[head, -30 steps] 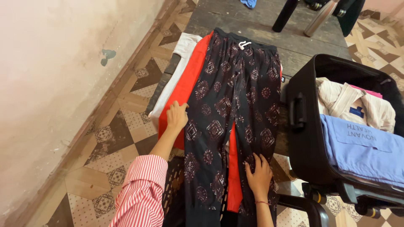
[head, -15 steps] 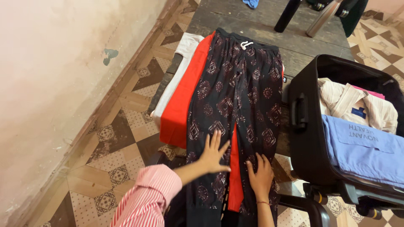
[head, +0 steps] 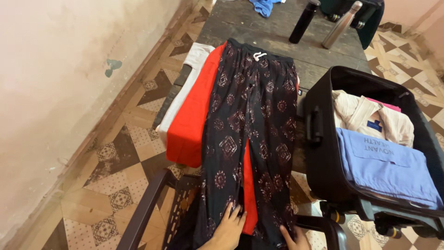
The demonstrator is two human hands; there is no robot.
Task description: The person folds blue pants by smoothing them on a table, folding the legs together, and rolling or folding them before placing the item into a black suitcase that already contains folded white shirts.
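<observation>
my left hand (head: 229, 228) lies flat and open, fingers spread, on the lower left leg of the dark patterned trousers (head: 252, 125), which stretch lengthwise down the dark wooden counter (head: 277, 32) and hang past its near edge over a dark plastic chair (head: 152, 203). my right hand (head: 296, 240) rests at the hem of the other leg, mostly cut off by the frame's bottom edge, its fingers loose on the cloth and gripping nothing i can see. under the trousers sits a red garment (head: 194, 125), showing along the left side and in the gap between the 2 legs, and beneath that a white garment (head: 185, 92). just right of the counter stands an open black suitcase (head: 319, 157) (packed with a folded blue top (head: 384, 171) and a cream one (head: 365, 115)). 2 bottles, 1 black (head: 303, 23) and 1 steel (head: 341, 25), stand at the counter's far end.
</observation>
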